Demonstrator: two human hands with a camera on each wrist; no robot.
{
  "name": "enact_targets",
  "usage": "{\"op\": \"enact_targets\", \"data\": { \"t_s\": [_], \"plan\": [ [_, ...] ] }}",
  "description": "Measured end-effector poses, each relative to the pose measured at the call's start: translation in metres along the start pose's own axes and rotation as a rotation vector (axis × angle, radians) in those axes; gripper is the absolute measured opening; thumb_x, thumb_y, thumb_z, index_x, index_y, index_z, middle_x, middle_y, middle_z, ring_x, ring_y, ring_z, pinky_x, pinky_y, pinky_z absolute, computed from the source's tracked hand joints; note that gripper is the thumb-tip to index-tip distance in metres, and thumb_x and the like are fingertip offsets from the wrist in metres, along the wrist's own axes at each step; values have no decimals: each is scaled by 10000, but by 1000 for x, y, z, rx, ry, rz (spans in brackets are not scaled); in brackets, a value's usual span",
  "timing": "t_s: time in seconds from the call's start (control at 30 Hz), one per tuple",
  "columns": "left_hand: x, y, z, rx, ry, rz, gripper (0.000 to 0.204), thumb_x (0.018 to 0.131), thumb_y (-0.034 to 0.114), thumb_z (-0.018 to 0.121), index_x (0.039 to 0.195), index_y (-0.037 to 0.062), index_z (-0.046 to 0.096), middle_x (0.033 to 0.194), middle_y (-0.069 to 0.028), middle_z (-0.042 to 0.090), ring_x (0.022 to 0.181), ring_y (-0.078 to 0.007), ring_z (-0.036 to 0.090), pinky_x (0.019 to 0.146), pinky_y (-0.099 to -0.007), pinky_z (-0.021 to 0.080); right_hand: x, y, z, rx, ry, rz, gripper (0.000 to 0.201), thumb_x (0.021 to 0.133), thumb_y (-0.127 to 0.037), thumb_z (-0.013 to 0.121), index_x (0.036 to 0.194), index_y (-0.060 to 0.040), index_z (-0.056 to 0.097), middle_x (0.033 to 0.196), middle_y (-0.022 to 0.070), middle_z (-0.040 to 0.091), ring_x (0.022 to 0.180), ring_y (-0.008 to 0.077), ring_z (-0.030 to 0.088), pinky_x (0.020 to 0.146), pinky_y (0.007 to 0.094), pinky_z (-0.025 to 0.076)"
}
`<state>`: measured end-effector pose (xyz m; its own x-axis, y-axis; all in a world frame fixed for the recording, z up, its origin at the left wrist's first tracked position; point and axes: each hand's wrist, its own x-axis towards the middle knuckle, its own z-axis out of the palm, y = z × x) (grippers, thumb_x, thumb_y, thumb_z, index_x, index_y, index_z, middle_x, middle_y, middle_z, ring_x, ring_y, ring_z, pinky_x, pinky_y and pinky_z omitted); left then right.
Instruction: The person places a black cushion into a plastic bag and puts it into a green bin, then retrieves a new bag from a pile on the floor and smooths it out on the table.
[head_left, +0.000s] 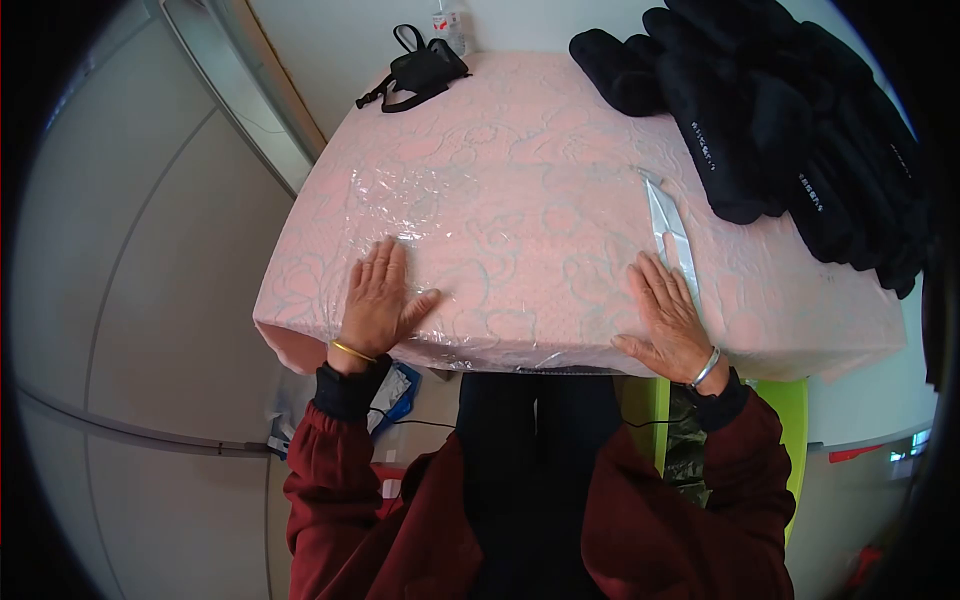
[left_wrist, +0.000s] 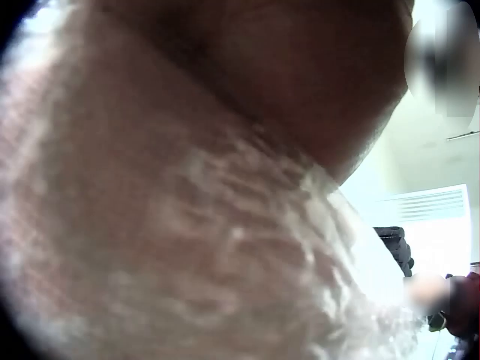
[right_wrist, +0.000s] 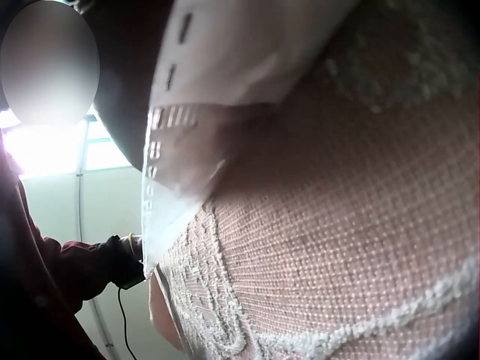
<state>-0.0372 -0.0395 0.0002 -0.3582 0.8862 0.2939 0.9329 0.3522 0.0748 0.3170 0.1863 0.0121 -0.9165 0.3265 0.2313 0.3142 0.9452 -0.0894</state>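
My left hand [head_left: 378,295] lies with its fingers extended and thumb spread on crinkled clear plastic [head_left: 400,205] over the pink patterned tablecloth [head_left: 520,130]. The left wrist view shows that wrinkled plastic [left_wrist: 300,247] close below the palm. Across the table, my right hand [head_left: 668,315] rests palm down, fingers extended, near the front edge. A white plastic strip [head_left: 662,208] with an oval cut-out runs beside and behind its fingers. Close up in the right wrist view, the strip [right_wrist: 225,60] is translucent with dark dashes along its edge. Neither hand grips anything.
A pile of black padded pieces with white lettering [head_left: 740,130] covers the back right. At the back left are a black strapped pouch [head_left: 425,70] and a clear bottle [head_left: 450,32]. Below the table stands a green bin [head_left: 795,430] lined with dark plastic.
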Motion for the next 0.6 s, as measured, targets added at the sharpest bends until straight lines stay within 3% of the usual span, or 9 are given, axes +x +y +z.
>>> {"op": "enact_targets", "data": {
  "t_s": [0.17,0.33,0.43,0.6],
  "plan": [
    [-11,4,-6,4,15,-6,919,906,680,437,1440,-64,356,1503,-252,355,1421,-400,297,1164,-511,186,-11,-4,0,-29,-6,1,921,910,-600,497,1485,70,236,1556,275,211,1463,405,182,1188,513,114],
    [-59,22,-17,-14,36,34,908,900,667,462,1440,-56,357,1506,-241,353,1419,-394,298,1162,-513,189,-52,-36,-18,1,-2,24,905,907,-562,530,1488,65,235,1552,268,222,1462,406,184,1191,507,113],
    [-75,23,-17,-11,94,89,910,894,663,477,1443,-53,352,1506,-237,353,1422,-389,295,1164,-512,186,-74,-49,-28,58,-32,54,892,877,-520,606,1454,82,288,1520,271,281,1441,423,225,1179,517,162],
    [-72,39,-31,-24,103,123,879,866,540,616,1461,-39,330,1525,-225,325,1429,-381,288,1162,-533,188,-68,-28,-30,214,40,88,853,840,-382,691,1456,60,300,1527,254,268,1447,408,215,1183,491,181]
  ]
}}
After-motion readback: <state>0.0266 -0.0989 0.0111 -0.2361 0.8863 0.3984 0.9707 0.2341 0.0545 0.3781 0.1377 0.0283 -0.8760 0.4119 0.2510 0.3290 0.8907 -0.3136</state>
